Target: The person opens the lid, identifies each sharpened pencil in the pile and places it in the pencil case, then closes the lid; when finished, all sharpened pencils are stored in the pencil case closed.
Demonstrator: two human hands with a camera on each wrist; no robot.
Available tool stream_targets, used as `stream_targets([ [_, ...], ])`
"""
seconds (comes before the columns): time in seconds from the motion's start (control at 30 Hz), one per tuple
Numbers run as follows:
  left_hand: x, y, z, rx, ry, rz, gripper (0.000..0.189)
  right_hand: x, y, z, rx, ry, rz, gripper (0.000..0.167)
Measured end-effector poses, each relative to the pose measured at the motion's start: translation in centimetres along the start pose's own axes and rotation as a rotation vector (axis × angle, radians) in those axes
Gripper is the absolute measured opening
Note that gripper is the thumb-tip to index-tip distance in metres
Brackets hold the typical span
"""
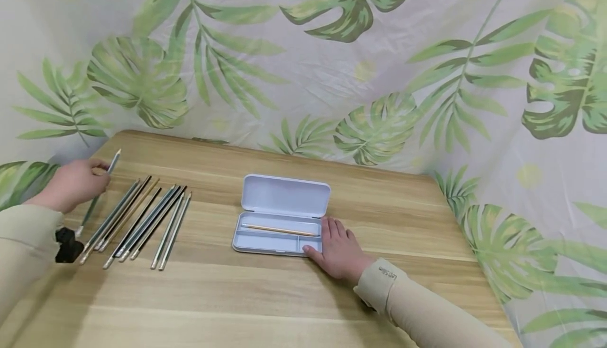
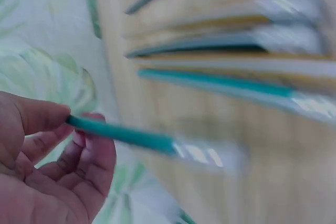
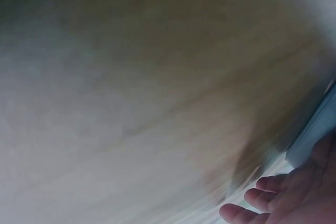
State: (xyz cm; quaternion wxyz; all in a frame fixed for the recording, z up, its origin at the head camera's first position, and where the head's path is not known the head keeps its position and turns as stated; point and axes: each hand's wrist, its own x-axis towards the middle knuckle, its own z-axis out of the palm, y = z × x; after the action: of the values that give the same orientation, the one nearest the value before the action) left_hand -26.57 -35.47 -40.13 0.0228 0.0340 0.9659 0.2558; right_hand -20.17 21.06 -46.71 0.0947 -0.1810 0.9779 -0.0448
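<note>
My left hand (image 1: 78,183) pinches a green pencil (image 2: 123,136) between thumb and fingers, raised at the table's left side. In the head view that pencil slants with its sharp tip up and away. Just right of it several pencils (image 1: 142,221), green, black and yellow, lie side by side on the table. My right hand (image 1: 339,250) rests against the right end of a pale blue pencil case (image 1: 265,242), its thumb over the near right corner. The case lid (image 1: 286,196) stands open. One yellow pencil (image 1: 280,230) lies in the case's long back compartment.
The wooden table (image 1: 213,306) has its far edge against a leaf-printed cloth (image 1: 313,74), which also hangs along the right side. A black wrist device (image 1: 68,245) sits under the left cuff. The left wrist view is blurred.
</note>
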Motion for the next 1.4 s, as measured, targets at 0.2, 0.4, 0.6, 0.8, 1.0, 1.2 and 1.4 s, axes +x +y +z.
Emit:
stream_targets([
  [0.2,1.7,4.6,0.4,-0.115,0.018,0.034,0.041,0.0,-0.1,0.1,0.007,0.002,0.004,0.097],
  [0.4,2.9,10.4,1.8,-0.277,0.030,0.029,0.041,-0.1,-0.1,0.1,0.000,0.009,0.006,0.097],
  [0.6,3.8,14.6,1.8,-0.446,-0.059,0.045,0.050,-0.1,-0.1,0.0,0.005,0.010,-0.009,0.097],
  [0.8,4.7,16.9,1.9,-0.622,-0.154,0.078,0.041,-0.2,-0.1,-0.2,-0.002,0.008,-0.004,0.096],
  [1.0,5.1,19.1,2.5,-0.728,-0.224,0.140,0.042,-0.3,-0.1,-0.2,-0.004,0.027,-0.002,0.096],
  [1.2,5.6,20.8,3.8,-0.711,-0.355,0.212,0.040,-0.1,0.0,-0.2,-0.011,0.003,0.007,0.096],
  [1.4,6.4,22.3,5.9,-0.639,-0.484,0.291,0.031,0.0,0.0,-0.1,-0.009,0.006,0.007,0.096],
])
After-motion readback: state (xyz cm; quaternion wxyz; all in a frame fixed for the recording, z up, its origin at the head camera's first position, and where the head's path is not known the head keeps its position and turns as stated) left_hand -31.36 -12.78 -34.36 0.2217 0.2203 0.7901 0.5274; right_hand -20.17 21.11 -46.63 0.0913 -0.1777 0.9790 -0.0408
